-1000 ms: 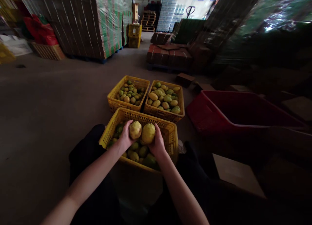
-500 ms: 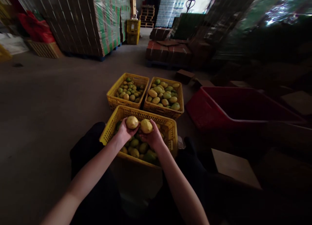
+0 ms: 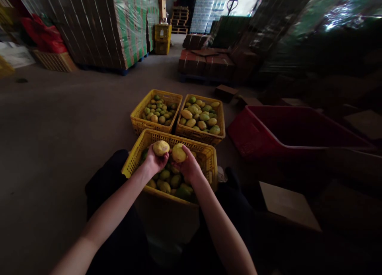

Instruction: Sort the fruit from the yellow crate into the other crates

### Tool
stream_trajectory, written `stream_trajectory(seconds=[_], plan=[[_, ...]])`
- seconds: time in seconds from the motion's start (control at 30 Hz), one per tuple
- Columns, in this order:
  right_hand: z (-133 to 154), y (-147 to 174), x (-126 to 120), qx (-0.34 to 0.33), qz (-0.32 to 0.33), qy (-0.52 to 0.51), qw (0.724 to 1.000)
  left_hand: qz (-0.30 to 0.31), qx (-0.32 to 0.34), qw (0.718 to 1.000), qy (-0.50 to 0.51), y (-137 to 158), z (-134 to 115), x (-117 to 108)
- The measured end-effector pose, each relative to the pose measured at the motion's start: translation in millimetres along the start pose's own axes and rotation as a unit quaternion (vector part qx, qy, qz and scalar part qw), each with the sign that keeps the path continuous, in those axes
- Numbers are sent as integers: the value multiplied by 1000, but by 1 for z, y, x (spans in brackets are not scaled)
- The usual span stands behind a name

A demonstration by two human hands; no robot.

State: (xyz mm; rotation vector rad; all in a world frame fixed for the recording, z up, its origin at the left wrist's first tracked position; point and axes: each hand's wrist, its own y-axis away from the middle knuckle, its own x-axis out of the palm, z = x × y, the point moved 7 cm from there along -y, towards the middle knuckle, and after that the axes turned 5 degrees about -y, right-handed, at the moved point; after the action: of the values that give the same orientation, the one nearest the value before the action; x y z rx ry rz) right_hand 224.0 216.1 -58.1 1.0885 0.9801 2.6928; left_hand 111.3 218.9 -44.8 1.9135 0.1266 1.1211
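Note:
My left hand [image 3: 156,160] is wrapped round a yellow mango [image 3: 161,148] with brownish marks on its skin. Close beside it, my right hand [image 3: 188,163] grips a second yellow mango [image 3: 179,153], thumb along its right side. Both fruits are held over the near yellow crate [image 3: 210,169], where several green and yellow mangoes [image 3: 164,186] lie. My forearms hide part of the crate's contents. Just beyond stand two more yellow crates, a left one [image 3: 136,122] with smaller-looking fruit [image 3: 157,109] and a right one [image 3: 219,137] with mangoes [image 3: 204,117] piled higher.
To the right is a large red tub [image 3: 253,134], with a cardboard piece [image 3: 288,203] nearer me. Flat brown cartons [image 3: 205,64] are stacked ahead. A tall film-wrapped stack of cartons [image 3: 131,32] rises at the back left, and yellow crates [image 3: 162,38] stand beyond it.
The mango in my left hand has turned a little and shows more marked skin. The one in my right hand has turned and risen slightly. The crates have not moved.

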Motion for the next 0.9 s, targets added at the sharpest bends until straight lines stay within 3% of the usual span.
stream_trajectory(seconds=[0.27, 0.6, 0.77, 0.9], plan=[[26, 8, -4, -87, -18, -14, 996, 121, 60, 989, -55, 16, -11, 28], [50, 23, -8, -246, -10, 23, 969, 207, 111, 970, -65, 28, -20, 33], [49, 25, -6, -258, -9, 29, 966, 241, 90, 966, -33, 30, -16, 36], [48, 27, -3, -262, -9, 37, 964, 249, 120, 960, -35, 34, -19, 37]])
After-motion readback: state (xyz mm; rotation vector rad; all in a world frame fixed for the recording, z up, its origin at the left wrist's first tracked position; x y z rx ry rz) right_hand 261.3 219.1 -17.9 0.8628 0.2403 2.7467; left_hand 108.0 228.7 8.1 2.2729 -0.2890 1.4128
